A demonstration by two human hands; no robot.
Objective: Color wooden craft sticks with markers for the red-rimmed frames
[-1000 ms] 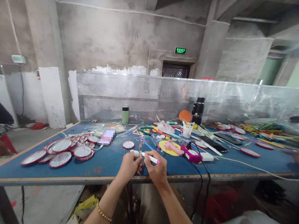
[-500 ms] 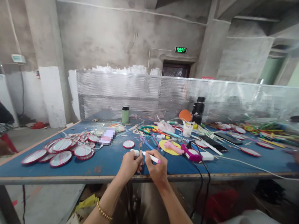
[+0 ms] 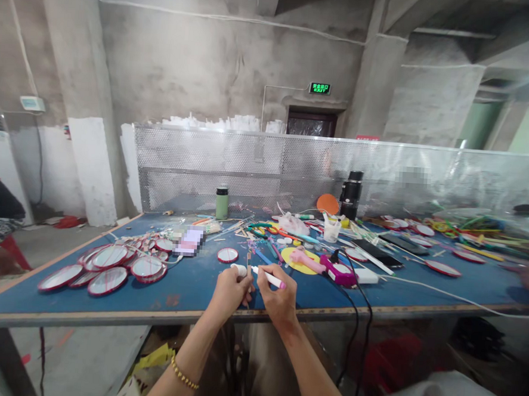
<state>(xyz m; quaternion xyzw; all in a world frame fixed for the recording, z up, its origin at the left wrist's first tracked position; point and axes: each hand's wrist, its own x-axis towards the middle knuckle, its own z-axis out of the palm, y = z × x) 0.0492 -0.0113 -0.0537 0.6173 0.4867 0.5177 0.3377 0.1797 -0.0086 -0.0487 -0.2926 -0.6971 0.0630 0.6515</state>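
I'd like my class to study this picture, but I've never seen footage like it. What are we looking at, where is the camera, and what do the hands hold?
No machine here: a person works with bare hands. One camera, worn on the head, looks forward and down, so the arms enter from below. The left hand pinches a small white piece, too small to identify. The right hand grips a white pen with a pink end, its tip at that piece. Both hover over the near edge of a blue table. On it are red-rimmed round mirrors at the left, a green flask at the back and a magenta glue gun.
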